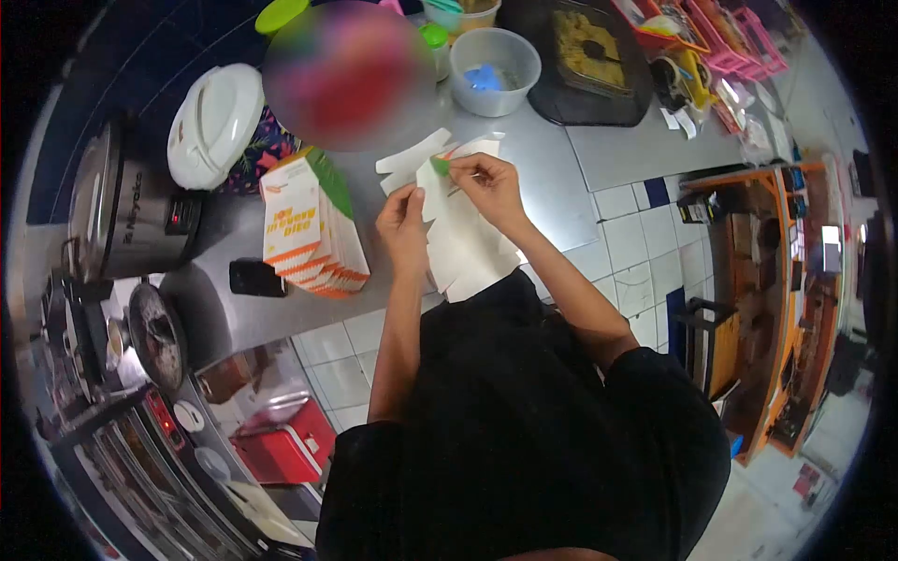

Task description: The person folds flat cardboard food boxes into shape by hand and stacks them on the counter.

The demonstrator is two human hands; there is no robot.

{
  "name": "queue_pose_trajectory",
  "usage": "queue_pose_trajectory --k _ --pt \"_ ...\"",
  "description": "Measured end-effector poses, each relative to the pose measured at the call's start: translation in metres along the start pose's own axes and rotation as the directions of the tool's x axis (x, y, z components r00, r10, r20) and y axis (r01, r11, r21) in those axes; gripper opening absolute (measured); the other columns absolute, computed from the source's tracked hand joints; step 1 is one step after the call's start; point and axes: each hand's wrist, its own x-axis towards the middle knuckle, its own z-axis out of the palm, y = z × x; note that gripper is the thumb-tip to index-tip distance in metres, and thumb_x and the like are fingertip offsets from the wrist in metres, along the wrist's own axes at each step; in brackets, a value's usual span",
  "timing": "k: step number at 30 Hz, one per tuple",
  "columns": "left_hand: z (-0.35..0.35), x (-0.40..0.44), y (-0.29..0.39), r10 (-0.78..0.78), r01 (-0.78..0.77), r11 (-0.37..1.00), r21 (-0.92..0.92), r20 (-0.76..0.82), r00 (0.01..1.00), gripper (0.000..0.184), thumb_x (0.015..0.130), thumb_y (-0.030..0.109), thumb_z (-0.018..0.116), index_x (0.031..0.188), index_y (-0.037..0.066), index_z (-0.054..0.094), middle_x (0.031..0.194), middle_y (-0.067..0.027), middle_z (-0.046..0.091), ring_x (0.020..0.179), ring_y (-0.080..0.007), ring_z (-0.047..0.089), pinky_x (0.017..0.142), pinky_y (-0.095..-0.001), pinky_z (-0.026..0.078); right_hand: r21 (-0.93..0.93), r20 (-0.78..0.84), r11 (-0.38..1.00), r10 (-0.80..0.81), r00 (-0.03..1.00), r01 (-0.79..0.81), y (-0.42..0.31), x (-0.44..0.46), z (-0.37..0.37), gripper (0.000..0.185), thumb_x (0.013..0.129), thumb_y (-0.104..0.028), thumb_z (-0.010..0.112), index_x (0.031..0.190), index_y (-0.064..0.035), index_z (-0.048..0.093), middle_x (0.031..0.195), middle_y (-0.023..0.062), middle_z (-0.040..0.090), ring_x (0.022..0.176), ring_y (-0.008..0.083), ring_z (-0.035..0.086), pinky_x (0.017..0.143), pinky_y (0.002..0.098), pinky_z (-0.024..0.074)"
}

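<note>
A white cardboard box blank (463, 248), partly unfolded with loose flaps, is between my hands at the near edge of the metal counter. My left hand (402, 229) pinches its left side, thumb up. At its upper end, my right hand (488, 190) has fingers closed on a flap beside a small green printed patch. More white card (412, 159) lies just beyond, partly hidden by the blank. To the left of my left hand stands a stack of printed boxes (313, 224) in white, orange and green.
A black phone (256, 278) lies left of the stack. Behind are a white-lidded container (215, 126), a clear plastic tub (496, 70) with something blue inside, and a black tray (552, 107) with yellow food. A rice cooker (140, 215) stands far left.
</note>
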Motion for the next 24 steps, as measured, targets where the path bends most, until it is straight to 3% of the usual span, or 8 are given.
queue_pose_trajectory --k 4,14,22,24 --pt "0.008 0.0 0.001 -0.063 0.069 0.98 -0.188 0.039 0.997 0.019 0.094 0.007 0.066 0.111 -0.001 0.069 0.095 -0.0032 0.069 0.084 -0.0086 0.061 0.075 -0.024 0.049 0.061 -0.024 0.998 0.033 0.999 -0.031 0.0 -0.006 0.004 0.01 0.088 -0.001 0.07 0.098 0.0 0.073 0.09 0.002 0.072 0.078 0.0039 0.062 0.07 0.0208 0.0508" --pt "0.023 0.003 0.016 0.024 -0.024 0.999 0.023 0.002 1.0 0.011 0.094 0.009 0.068 0.101 0.002 0.072 0.086 0.0018 0.065 0.077 -0.0059 0.053 0.068 -0.0237 0.043 -0.053 -0.006 0.996 -0.074 0.997 0.073 -0.007 -0.007 0.007 0.012 0.091 -0.001 0.069 0.103 0.003 0.069 0.093 0.0039 0.071 0.078 0.0058 0.062 0.072 0.0218 0.0507" --pt "0.03 0.002 0.013 0.16 -0.161 0.986 0.052 0.01 0.987 0.009 0.093 0.008 0.068 0.099 0.001 0.072 0.093 -0.0002 0.067 0.081 -0.0055 0.055 0.073 -0.0225 0.044 -0.058 -0.041 0.996 -0.065 0.997 0.063 -0.003 -0.012 0.009 0.014 0.091 0.002 0.067 0.106 0.0042 0.068 0.095 0.0071 0.072 0.085 0.0097 0.067 0.079 0.0238 0.0542" --pt "0.033 -0.001 0.013 0.196 -0.196 0.978 0.07 0.006 0.981 0.008 0.093 0.008 0.068 0.097 0.002 0.072 0.093 0.0 0.067 0.08 -0.0055 0.054 0.072 -0.0227 0.044 -0.005 -0.079 0.997 -0.076 0.994 0.076 -0.001 -0.015 0.013 0.014 0.091 0.0 0.069 0.104 0.0022 0.07 0.091 0.0044 0.072 0.081 0.0071 0.065 0.075 0.0231 0.0529"
